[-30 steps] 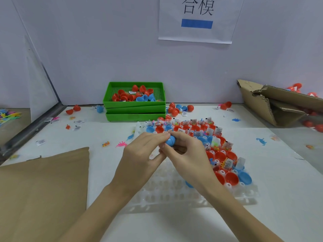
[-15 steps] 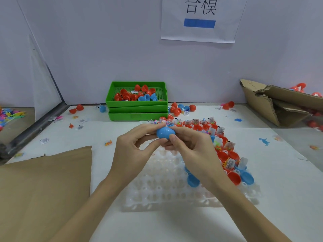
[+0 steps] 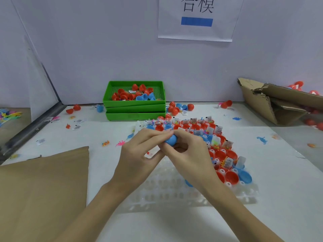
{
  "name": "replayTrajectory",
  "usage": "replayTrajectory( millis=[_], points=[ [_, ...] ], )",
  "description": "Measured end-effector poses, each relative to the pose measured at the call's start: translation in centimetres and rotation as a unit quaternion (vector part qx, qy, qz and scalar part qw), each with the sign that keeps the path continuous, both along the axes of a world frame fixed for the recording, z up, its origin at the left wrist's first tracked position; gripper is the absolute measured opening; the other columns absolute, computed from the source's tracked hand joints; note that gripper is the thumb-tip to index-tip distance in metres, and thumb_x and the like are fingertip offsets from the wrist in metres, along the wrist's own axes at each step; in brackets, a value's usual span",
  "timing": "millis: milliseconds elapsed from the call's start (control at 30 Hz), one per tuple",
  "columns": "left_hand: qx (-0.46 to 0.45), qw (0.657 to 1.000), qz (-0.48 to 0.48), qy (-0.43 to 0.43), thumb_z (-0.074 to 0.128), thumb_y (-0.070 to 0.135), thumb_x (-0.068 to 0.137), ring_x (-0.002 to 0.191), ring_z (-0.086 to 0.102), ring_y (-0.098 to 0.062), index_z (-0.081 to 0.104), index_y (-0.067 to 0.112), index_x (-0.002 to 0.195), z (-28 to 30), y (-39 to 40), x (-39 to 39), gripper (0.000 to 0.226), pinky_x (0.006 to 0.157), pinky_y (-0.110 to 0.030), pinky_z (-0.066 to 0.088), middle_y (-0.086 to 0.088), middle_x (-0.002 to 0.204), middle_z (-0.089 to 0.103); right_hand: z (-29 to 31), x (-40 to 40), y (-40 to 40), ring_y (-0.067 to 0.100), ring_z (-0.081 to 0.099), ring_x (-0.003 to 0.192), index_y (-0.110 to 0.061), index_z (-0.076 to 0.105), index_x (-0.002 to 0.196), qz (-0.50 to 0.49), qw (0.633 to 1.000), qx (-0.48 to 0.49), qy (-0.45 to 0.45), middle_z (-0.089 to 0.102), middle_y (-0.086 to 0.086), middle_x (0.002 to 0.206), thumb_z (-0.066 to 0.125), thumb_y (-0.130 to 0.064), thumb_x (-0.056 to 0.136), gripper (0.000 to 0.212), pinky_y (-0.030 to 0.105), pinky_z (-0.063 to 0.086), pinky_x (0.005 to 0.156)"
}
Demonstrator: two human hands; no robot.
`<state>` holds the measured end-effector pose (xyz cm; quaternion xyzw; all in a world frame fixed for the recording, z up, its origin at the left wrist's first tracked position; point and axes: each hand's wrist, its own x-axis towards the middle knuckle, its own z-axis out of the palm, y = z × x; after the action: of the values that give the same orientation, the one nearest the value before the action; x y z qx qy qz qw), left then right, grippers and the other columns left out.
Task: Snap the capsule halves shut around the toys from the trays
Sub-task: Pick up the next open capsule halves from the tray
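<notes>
I see the blue capsule (image 3: 171, 140) at frame centre, above the clear tray (image 3: 174, 187) on the table (image 3: 279, 172). Left hand (image 3: 139, 154) and right hand (image 3: 188, 154) both pinch it, one from each side, equally near. Its long axis appears horizontal; the seam is hidden. Glossy, rounded shell; squeeze inward.

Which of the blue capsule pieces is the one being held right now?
The blue capsule pinched between the left hand and right hand, above the white tray; the other blue pieces lie loose.
</notes>
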<state>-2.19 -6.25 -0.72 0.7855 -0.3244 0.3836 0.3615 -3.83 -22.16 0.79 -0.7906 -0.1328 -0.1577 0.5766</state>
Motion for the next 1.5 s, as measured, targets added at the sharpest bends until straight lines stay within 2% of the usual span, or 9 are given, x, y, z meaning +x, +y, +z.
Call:
replayTrajectory(
  millis=[200, 367, 433, 567, 667, 833, 1000, 1167, 1500],
  points=[
    [0.020, 1.000, 0.006, -0.024, 0.087, 0.001, 0.079, 0.107, 0.068, -0.014, 0.074, 0.003, 0.124, -0.1, 0.0, 0.0, 0.047, 0.100, -0.021, 0.053, -0.004, 0.116, 0.075, -0.4, 0.1, 0.0, 0.020, 0.061, 0.066, -0.013, 0.074, 0.093, 0.006, 1.000, -0.001, -0.012, 0.067, 0.000, 0.072, 0.069, -0.016, 0.097, 0.007, 0.030, 0.050, 0.058],
    [0.032, 0.999, 0.005, -0.005, 0.080, 0.010, 0.087, 0.112, 0.065, -0.019, 0.072, 0.006, 0.129, 0.1, -0.1, -0.1, 0.043, 0.102, -0.025, 0.051, -0.004, 0.121, 0.071, -0.1, 0.2, -0.3, 0.010, 0.073, 0.082, -0.017, 0.076, 0.108, 0.022, 1.000, 0.000, 0.015, 0.075, -0.005, 0.084, 0.066, -0.018, 0.099, 0.013, 0.026, 0.061, 0.074],
    [0.013, 0.999, -0.002, 0.033, 0.079, 0.006, 0.089, 0.115, 0.061, -0.018, 0.069, 0.013, 0.134, 0.3, -0.3, -0.1, 0.047, 0.101, -0.021, 0.046, 0.001, 0.122, 0.067, 0.4, 0.2, -0.3, 0.015, 0.075, 0.095, -0.013, 0.072, 0.119, 0.086, 0.990, 0.075, 0.079, 0.078, 0.001, 0.098, 0.060, -0.019, 0.104, 0.021, 0.028, 0.061, 0.084],
    [-0.061, 0.987, -0.024, 0.148, 0.080, 0.016, 0.091, 0.124, 0.056, -0.014, 0.063, 0.021, 0.137, 0.6, -0.3, -0.3, 0.049, 0.101, -0.018, 0.044, 0.013, 0.125, 0.063, 2.0, -0.3, -0.4, 0.035, 0.070, 0.116, 0.002, 0.057, 0.133, 0.286, 0.842, 0.373, 0.265, 0.071, 0.023, 0.123, 0.051, -0.020, 0.104, 0.037, 0.037, 0.060, 0.092],
    [-0.053, 0.986, -0.032, 0.153, 0.076, 0.025, 0.093, 0.127, 0.055, -0.019, 0.071, 0.016, 0.122, 0.8, -0.1, -0.2, 0.031, 0.107, -0.039, 0.046, 0.008, 0.128, 0.064, 2.4, -0.4, -1.0, 0.039, 0.061, 0.129, 0.007, 0.049, 0.141, 0.344, 0.778, 0.425, 0.310, 0.062, 0.027, 0.137, 0.048, -0.023, 0.102, 0.049, 0.044, 0.053, 0.106],
    [0.007, 0.991, -0.018, 0.135, 0.069, 0.020, 0.093, 0.128, 0.055, -0.015, 0.070, 0.015, 0.126, 1.0, 0.3, -0.2, 0.033, 0.108, -0.046, 0.043, 0.010, 0.131, 0.062, 2.0, 0.0, -1.1, 0.039, 0.060, 0.130, 0.002, 0.060, 0.136, 0.343, 0.788, 0.409, 0.308, 0.060, 0.026, 0.140, 0.054, -0.024, 0.104, 0.041, 0.049, 0.053, 0.105],
    [-0.016, 0.982, -0.070, 0.172, 0.068, 0.039, 0.094, 0.136, 0.052, -0.018, 0.069, 0.018, 0.120, 1.3, 0.2, -0.5, 0.033, 0.109, -0.026, 0.043, 0.005, 0.137, 0.057, 1.5, 0.2, -0.8, 0.039, 0.055, 0.136, 0.007, 0.046, 0.146, 0.358, 0.772, 0.425, 0.308, 0.053, 0.028, 0.147, 0.056, -0.012, 0.103, 0.048, 0.046, 0.047, 0.113],
    [-0.058, 0.974, -0.092, 0.199, 0.071, 0.019, 0.091, 0.110, 0.064, -0.019, 0.070, 0.017, 0.113, 1.6, 0.3, -0.2, 0.022, 0.086, -0.024, 0.053, 0.001, 0.114, 0.067, 1.6, 0.1, -0.7, 0.034, 0.057, 0.134, 0.003, 0.058, 0.140, 0.376, 0.755, 0.430, 0.322, 0.058, 0.025, 0.144, 0.058, -0.018, 0.103, 0.042, 0.039, 0.049, 0.111],
    [-0.032, 0.986, -0.092, 0.138, 0.068, 0.017, 0.094, 0.109, 0.065, -0.017, 0.072, 0.002, 0.117, 1.5, 0.4, -0.1, 0.027, 0.090, -0.025, 0.052, 0.000, 0.113, 0.068, 1.5, 0.2, -0.5, 0.030, 0.066, 0.124, 0.000, 0.068, 0.130, 0.369, 0.771, 0.420, 0.304, 0.069, 0.021, 0.128, 0.061, -0.023, 0.099, 0.039, 0.037, 0.055, 0.101]
  ],
)
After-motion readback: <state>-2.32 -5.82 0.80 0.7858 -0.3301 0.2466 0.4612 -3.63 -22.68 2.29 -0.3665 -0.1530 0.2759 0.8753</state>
